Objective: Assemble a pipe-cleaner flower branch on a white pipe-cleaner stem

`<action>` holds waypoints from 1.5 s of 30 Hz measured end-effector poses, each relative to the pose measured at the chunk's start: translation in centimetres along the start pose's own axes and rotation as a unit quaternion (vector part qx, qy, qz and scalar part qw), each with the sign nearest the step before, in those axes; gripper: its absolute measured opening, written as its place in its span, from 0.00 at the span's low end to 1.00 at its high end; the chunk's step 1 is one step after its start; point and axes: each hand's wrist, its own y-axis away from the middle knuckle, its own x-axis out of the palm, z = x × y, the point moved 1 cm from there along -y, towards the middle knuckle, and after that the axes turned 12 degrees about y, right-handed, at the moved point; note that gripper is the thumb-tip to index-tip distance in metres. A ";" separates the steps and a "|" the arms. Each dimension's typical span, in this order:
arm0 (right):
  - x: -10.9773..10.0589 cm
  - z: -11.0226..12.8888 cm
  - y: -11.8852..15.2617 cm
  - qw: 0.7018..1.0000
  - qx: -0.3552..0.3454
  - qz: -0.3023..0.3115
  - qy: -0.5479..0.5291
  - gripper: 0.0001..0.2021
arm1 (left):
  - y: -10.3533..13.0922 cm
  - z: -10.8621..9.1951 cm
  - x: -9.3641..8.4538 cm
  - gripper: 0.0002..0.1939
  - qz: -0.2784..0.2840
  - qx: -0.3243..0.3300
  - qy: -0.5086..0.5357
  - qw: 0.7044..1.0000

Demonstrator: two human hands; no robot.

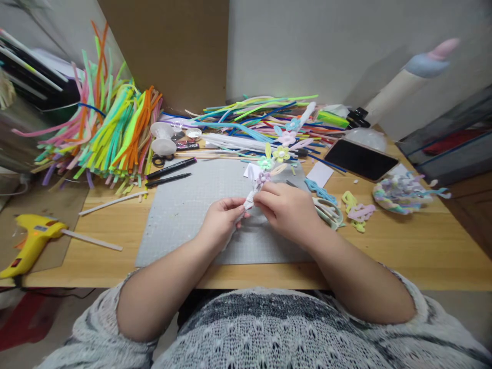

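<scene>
Over the grey cutting mat, my left hand (223, 221) pinches the white lower end of a pipe-cleaner flower stem (249, 199). My right hand (285, 209) touches it just above, its fingers closed on the same white part beside the lowest flower. From there the stem leans up and to the right. It carries a purple flower (263, 177), a green flower (265, 163), a yellow flower (281, 153), a pink flower (287, 137) and a blue flower (292, 124), with a fuzzy white tip. My fingertips hide part of the white section.
Bundled pipe cleaners (111, 128) stand at the left, above a yellow glue gun (34, 236). Black pens (171, 168) lie by the mat (177, 220). Loose pipe cleaners spread along the back. At the right are scissors (328, 212), a phone (361, 159) and a pastel woven piece (402, 192).
</scene>
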 end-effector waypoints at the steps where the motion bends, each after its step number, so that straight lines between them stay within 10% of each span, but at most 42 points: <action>1: 0.1 0.1 0.0 1.000 0.000 -0.005 0.009 0.09 | 0.0 0.0 0.0 0.10 -0.002 -0.002 0.000 1.000; 33: 0.0 1.2 1.1 0.995 0.036 -0.071 0.054 0.10 | -0.1 0.0 -0.6 0.11 -0.052 0.138 -0.176 0.973; 38: -1.0 1.1 2.4 0.992 0.070 -0.057 0.086 0.09 | 0.1 -1.0 -0.9 0.08 -0.073 0.237 -0.271 0.930; 45: -4.6 2.3 1.3 0.983 -0.093 -0.078 0.135 0.09 | 0.8 -1.6 -0.7 0.05 0.007 0.384 -0.472 0.794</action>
